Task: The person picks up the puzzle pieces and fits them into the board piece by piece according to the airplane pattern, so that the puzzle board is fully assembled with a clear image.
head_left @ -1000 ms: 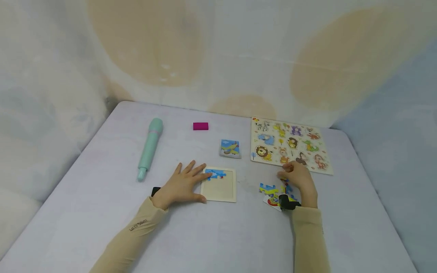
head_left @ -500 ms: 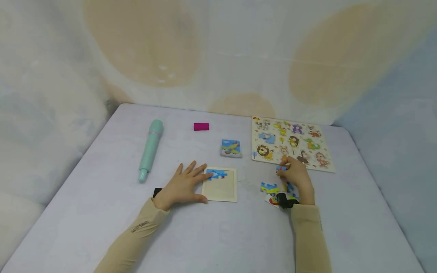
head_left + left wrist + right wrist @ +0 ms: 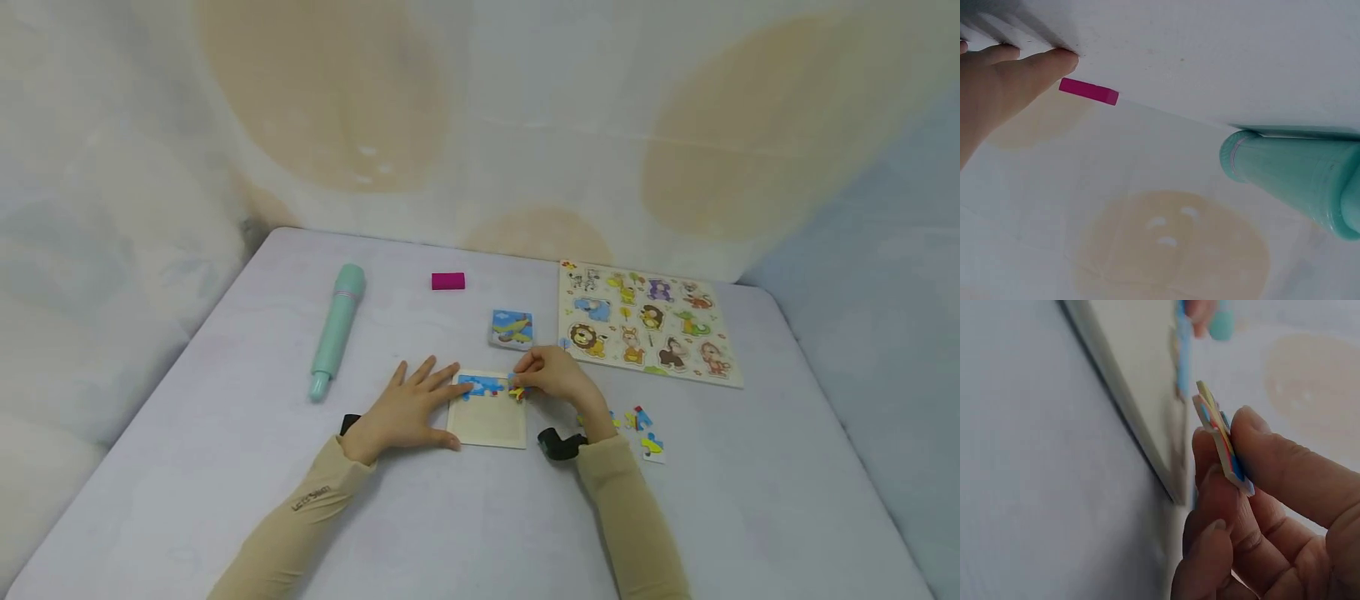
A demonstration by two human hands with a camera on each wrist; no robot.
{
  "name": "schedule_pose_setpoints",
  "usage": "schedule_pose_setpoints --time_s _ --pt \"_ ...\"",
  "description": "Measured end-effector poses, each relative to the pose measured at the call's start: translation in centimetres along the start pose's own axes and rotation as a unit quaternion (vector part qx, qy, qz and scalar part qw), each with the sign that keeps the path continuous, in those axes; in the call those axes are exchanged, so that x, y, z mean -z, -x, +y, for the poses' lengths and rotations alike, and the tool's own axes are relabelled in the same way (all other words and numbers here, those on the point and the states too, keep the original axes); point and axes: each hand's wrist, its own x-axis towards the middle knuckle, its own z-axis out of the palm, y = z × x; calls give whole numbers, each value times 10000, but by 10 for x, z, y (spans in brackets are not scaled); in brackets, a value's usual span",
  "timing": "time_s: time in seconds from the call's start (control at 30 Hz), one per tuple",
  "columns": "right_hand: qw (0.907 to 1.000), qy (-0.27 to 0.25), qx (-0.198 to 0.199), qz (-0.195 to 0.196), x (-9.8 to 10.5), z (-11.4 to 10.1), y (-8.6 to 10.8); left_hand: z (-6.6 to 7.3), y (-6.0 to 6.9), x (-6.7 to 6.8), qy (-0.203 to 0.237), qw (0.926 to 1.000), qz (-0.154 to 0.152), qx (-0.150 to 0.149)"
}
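Right hand has moved from the loose pieces, over by the animal board, to the tray's far right corner, bringing a jigsaw piece with it; the left hand has stayed put. Nearest on the desk, toward its right edge, lie loose pieces, partly hidden by the right wrist. Left of them is the shallow tray, mostly bare, with joined blue pieces in its far left corner. Left-hand fingers are spread apart, one fingertip resting on those pieces and steadying them. Right thumb and fingers pinch the carried piece by its faces, just clear of the tray in the right wrist view.

It should be light and stiff, thin like board or wood, with printed faces perhaps a little slick; its narrow knobs are likely the fragile part. A hold across the faces near one edge, leaving the opposite edge bare, would suit it best.

Beyond the tray sits the plane-picture box, with the animal board toward the desk's far right corner, a mint-green stick near the left edge, and a magenta block near the far edge.
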Motion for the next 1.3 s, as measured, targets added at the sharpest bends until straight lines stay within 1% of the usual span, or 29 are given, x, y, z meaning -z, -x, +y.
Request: schedule_pose_setpoints --time_s 0.1,0.27,0.37,0.47,0.53,0.6,0.7,0.8,0.9,0.97,1.07,1.17,1.2,1.3 --pt "9999 123 -87 68 -12 -4 -5 2 0 -1 22 10000 -14 -41" --pt "9990 243 -251 273 -21 -8 -6 2 0 0 -97 9999 32 -47" --pt "9977 388 -277 474 -23 -10 -5 2 0 1 -141 9998 103 -104" --pt "9952 610 -332 696 -24 -8 -4 2 0 1 -110 9998 92 -167" --pt "9933 750 -371 792 -25 -6 -4 1 0 1 -76 9998 40 -156" --pt "9927 798 -389 818 -26 -5 -4 1 0 0 -102 9999 8 -111" --pt "9936 772 -305 761 -24 -3 -5 1 0 0 -135 9999 23 -47" --pt "9977 473 -125 470 -16 2 -3 1 0 -1 -73 10000 49 -31" --pt "9999 75 9 101 0 15 2 2 -1 -2 30 10000 22 -29" --pt "9999 -105 40 -15 12 25 7 2 -2 -2 50 10000 7 -25" --pt "9998 -149 -76 49 27 41 17 2 -3 -3 21 10000 3 -13" --pt "9997 -47 -186 176 41 55 31 2 -3 -3 -8 10000 -6 -4" --pt "9994 5 -249 251 45 58 36 2 -3 -3 -7 10000 -17 0" --pt "9975 381 -378 450 55 66 53 2 -2 -2 44 10000 -52 -2"
